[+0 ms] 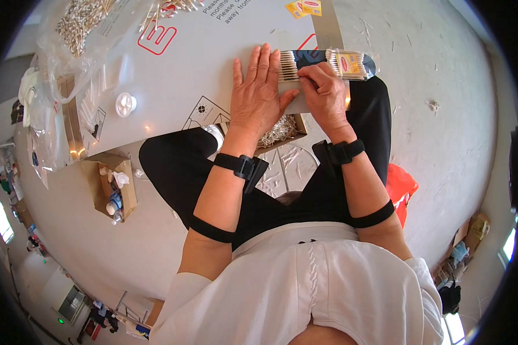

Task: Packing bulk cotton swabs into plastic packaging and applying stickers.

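My left hand (254,92) lies flat on the grey printed board (178,86), fingers stretched out and thumb apart. Its fingertips are beside a neat row of cotton swabs (287,66) on a dark, clear-ended strip. My right hand (326,92) is closed in a pinch at the near edge of that strip; whatever is between its fingertips is hidden. To its right, a pack of cotton swabs (360,65) with a yellow label lies by the board's right edge, partly covered by the hand.
A clear bag of loose swabs (80,26) stands at the far left, near a small round white container (125,104). Yellow labels (303,8) lie at the far edge. Below the board are a box of swabs (282,132) and a cardboard box (129,190). A red bag (401,187) sits right.
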